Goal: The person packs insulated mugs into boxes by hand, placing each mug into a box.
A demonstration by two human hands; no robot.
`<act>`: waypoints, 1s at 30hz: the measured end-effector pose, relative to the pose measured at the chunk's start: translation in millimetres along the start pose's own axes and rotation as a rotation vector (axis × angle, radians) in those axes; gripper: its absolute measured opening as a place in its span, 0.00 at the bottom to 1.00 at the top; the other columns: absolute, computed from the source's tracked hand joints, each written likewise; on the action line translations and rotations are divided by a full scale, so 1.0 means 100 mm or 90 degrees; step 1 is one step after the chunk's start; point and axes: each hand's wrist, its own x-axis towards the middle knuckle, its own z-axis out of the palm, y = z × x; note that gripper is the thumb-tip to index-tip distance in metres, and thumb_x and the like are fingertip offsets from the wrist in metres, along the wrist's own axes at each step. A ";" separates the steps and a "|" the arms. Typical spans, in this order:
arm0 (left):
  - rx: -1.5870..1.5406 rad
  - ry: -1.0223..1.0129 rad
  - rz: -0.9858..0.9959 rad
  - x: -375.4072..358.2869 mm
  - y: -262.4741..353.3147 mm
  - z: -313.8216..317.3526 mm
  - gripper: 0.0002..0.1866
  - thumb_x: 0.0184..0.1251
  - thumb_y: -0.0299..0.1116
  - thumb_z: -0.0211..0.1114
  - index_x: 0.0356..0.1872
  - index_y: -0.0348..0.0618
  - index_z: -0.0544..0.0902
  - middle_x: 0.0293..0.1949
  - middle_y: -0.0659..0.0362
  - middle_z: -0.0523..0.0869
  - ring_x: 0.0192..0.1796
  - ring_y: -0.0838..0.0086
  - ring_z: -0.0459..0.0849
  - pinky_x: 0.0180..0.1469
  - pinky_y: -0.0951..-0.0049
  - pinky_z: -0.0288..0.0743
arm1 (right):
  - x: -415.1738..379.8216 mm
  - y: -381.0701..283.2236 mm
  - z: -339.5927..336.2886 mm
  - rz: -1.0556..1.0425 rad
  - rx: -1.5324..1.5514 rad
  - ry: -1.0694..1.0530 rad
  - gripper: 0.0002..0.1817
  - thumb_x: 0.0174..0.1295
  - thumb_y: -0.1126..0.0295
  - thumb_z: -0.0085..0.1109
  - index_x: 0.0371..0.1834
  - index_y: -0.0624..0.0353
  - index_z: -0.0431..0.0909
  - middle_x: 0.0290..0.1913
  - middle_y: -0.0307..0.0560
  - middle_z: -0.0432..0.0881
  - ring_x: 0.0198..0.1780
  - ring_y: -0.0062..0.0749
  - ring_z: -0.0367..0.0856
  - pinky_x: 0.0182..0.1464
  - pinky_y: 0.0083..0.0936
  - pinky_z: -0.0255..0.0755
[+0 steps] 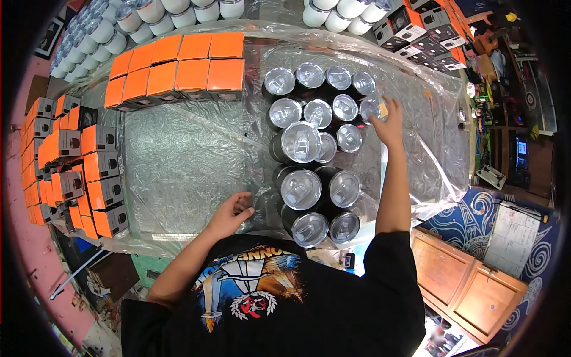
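Note:
My right hand (389,123) reaches to the right edge of a group of black tumblers with clear lids. Its thumb overlaps the rim of one small tumbler (369,109), and its fingers are spread apart beyond it. A small tan patch (383,110) shows between thumb and fingers. My left hand (231,215) hovers low over the plastic sheet (184,160), left of the tumblers, with loosely bent fingers and nothing in them. Nearest to it are larger tumblers, one with a wide lid (300,190) and another at the front edge (310,229). A bigger tumbler (300,143) rises among the rear ones.
Orange-topped boxes (175,76) stand in two rows at the back left. More orange and grey boxes (102,153) are stacked at the far left, others (410,30) at the back right. White lidded tumblers (146,24) line the back. Wooden cabinet doors (464,279) lie at right.

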 end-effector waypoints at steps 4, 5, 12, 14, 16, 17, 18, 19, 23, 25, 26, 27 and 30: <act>0.066 -0.002 -0.005 -0.11 -0.01 -0.11 0.29 0.77 0.36 0.73 0.74 0.44 0.77 0.53 0.56 0.89 0.52 0.70 0.88 0.56 0.67 0.82 | 0.14 0.27 0.24 0.138 0.234 -0.282 0.43 0.57 0.59 0.80 0.79 0.57 0.76 0.73 0.59 0.82 0.73 0.51 0.81 0.75 0.41 0.72; 0.044 0.015 -0.011 -0.13 -0.04 -0.12 0.29 0.77 0.36 0.73 0.74 0.43 0.77 0.52 0.56 0.89 0.52 0.70 0.88 0.57 0.66 0.82 | 0.14 0.27 0.27 0.164 0.234 -0.275 0.44 0.55 0.60 0.80 0.78 0.58 0.76 0.71 0.60 0.83 0.73 0.53 0.82 0.75 0.41 0.73; -0.024 0.047 -0.036 -0.11 -0.23 -0.14 0.28 0.77 0.38 0.72 0.74 0.43 0.77 0.52 0.55 0.89 0.53 0.68 0.88 0.59 0.65 0.82 | 0.10 0.23 0.26 0.112 0.347 -0.223 0.47 0.43 0.63 0.85 0.73 0.60 0.81 0.69 0.58 0.85 0.72 0.48 0.82 0.74 0.41 0.74; -0.024 0.036 -0.031 -0.05 -0.25 -0.13 0.28 0.78 0.38 0.72 0.74 0.43 0.77 0.52 0.56 0.89 0.53 0.68 0.88 0.58 0.65 0.82 | 0.07 0.20 0.27 0.142 0.322 -0.215 0.47 0.41 0.64 0.86 0.71 0.59 0.82 0.69 0.56 0.86 0.71 0.47 0.83 0.73 0.40 0.75; -0.022 0.024 -0.028 -0.01 -0.24 -0.13 0.28 0.78 0.37 0.72 0.74 0.42 0.78 0.52 0.56 0.89 0.53 0.68 0.88 0.58 0.65 0.81 | 0.05 0.11 0.22 0.175 0.298 -0.207 0.46 0.39 0.65 0.86 0.70 0.58 0.83 0.68 0.55 0.86 0.70 0.46 0.84 0.72 0.40 0.76; -0.026 0.017 -0.027 0.02 -0.24 -0.13 0.27 0.78 0.37 0.72 0.73 0.42 0.78 0.51 0.56 0.89 0.53 0.69 0.88 0.58 0.66 0.81 | 0.04 0.09 0.17 0.188 0.281 -0.206 0.46 0.39 0.65 0.86 0.69 0.57 0.83 0.66 0.54 0.87 0.68 0.46 0.86 0.70 0.39 0.78; -0.030 0.009 -0.028 0.02 -0.21 -0.14 0.27 0.78 0.37 0.72 0.73 0.41 0.78 0.50 0.56 0.89 0.53 0.69 0.88 0.57 0.66 0.81 | 0.02 0.06 0.10 0.201 0.264 -0.206 0.45 0.39 0.64 0.85 0.69 0.57 0.83 0.65 0.53 0.88 0.66 0.46 0.88 0.68 0.39 0.79; -0.028 0.006 -0.029 0.01 -0.18 -0.14 0.27 0.78 0.37 0.72 0.73 0.41 0.78 0.50 0.56 0.89 0.53 0.69 0.88 0.57 0.66 0.81 | -0.01 0.06 0.02 0.205 0.263 -0.205 0.45 0.39 0.64 0.85 0.69 0.57 0.83 0.65 0.53 0.88 0.66 0.46 0.88 0.68 0.39 0.79; -0.037 0.029 -0.022 -0.04 -0.22 -0.15 0.26 0.77 0.37 0.72 0.72 0.41 0.78 0.48 0.57 0.89 0.52 0.71 0.88 0.56 0.67 0.81 | -0.06 -0.34 -0.72 0.108 0.119 -0.078 0.42 0.38 0.64 0.83 0.65 0.57 0.84 0.56 0.54 0.91 0.58 0.49 0.91 0.64 0.39 0.81; -0.033 0.045 -0.002 -0.04 -0.25 -0.16 0.26 0.77 0.37 0.73 0.72 0.41 0.79 0.48 0.58 0.89 0.51 0.71 0.88 0.55 0.67 0.82 | -0.04 -0.77 -1.21 0.066 0.073 -0.040 0.40 0.38 0.64 0.82 0.63 0.57 0.85 0.54 0.55 0.91 0.57 0.50 0.91 0.64 0.39 0.81; -0.026 0.051 -0.008 -0.05 -0.26 -0.15 0.26 0.77 0.37 0.73 0.71 0.41 0.79 0.48 0.58 0.89 0.50 0.71 0.88 0.55 0.67 0.82 | -0.06 -0.94 -1.40 0.040 0.132 -0.084 0.39 0.37 0.64 0.81 0.61 0.58 0.85 0.54 0.55 0.91 0.57 0.49 0.91 0.63 0.39 0.81; -0.017 0.055 -0.014 -0.07 -0.27 -0.14 0.25 0.77 0.37 0.73 0.70 0.41 0.80 0.47 0.59 0.89 0.49 0.71 0.88 0.54 0.67 0.82 | -0.09 -1.08 -1.51 0.017 0.191 -0.128 0.37 0.37 0.65 0.80 0.59 0.58 0.85 0.54 0.54 0.91 0.57 0.49 0.91 0.63 0.39 0.81; 0.004 0.040 -0.004 -0.01 -0.39 -0.11 0.24 0.76 0.37 0.73 0.68 0.41 0.81 0.46 0.59 0.90 0.47 0.71 0.88 0.53 0.67 0.82 | -0.16 -1.41 -1.59 -0.012 0.313 -0.310 0.37 0.37 0.67 0.80 0.59 0.59 0.85 0.56 0.55 0.90 0.58 0.50 0.90 0.63 0.39 0.81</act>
